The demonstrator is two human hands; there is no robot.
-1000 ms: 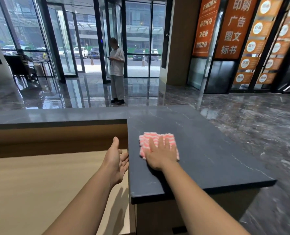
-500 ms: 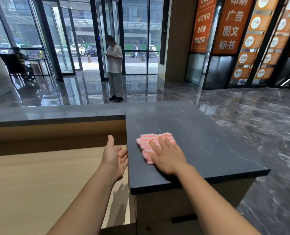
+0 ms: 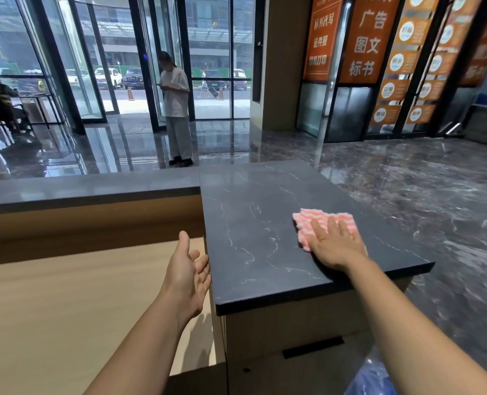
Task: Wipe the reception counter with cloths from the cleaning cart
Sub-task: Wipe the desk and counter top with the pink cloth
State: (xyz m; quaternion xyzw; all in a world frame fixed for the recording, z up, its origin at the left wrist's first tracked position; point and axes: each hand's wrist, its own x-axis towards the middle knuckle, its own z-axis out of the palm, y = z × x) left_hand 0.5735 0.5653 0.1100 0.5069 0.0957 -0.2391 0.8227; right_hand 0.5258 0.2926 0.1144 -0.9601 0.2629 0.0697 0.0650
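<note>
Right hand (image 3: 336, 248): lies flat on the cloth, fingers (image 3: 318, 230) straight and spread, pressing, gripping nothing.
Cloth (image 3: 323, 220): pink-and-white striped, on the dark table (image 3: 259, 238), near its right edge.
Left hand (image 3: 186, 276): just beside the table's left edge, fingers relaxed, empty.

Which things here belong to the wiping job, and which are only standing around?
Job: pink striped cloth; right hand, pressing flat on it; dark stone counter; left hand, open beside the counter edge.
Not the job: lower wooden desk; standing person; orange signs.
</note>
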